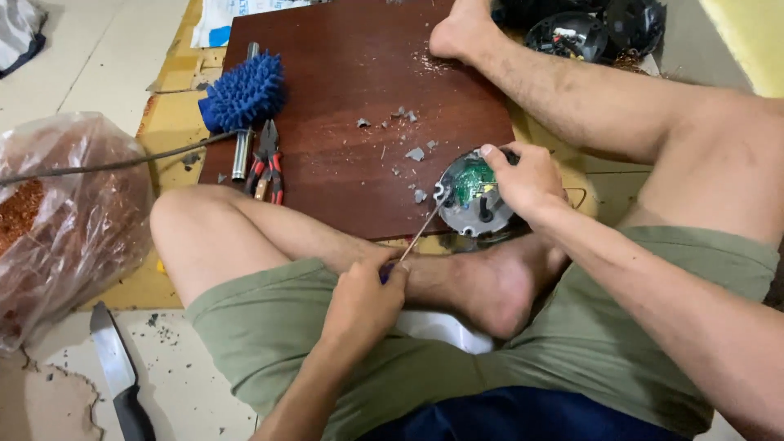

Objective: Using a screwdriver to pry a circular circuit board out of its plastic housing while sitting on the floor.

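My right hand [523, 178] grips a round grey device [474, 196] with a green circuit board showing inside, held at the near edge of a dark red wooden board [351, 98]. My left hand [363, 298] is closed around the handle of a thin screwdriver [420, 233], whose tip reaches the left rim of the device. I sit on the floor with my legs folded, one foot under the device and the other foot resting on the board's far edge.
Red-handled pliers [268, 163], a blue bristly brush [243, 94] and a metal tube lie on the board's left side, with grey plastic fragments [415, 153] scattered mid-board. A clear bag of copper scrap [57, 212] sits left. A knife [118, 376] lies on the floor. Black round housings [588, 28] are piled far right.
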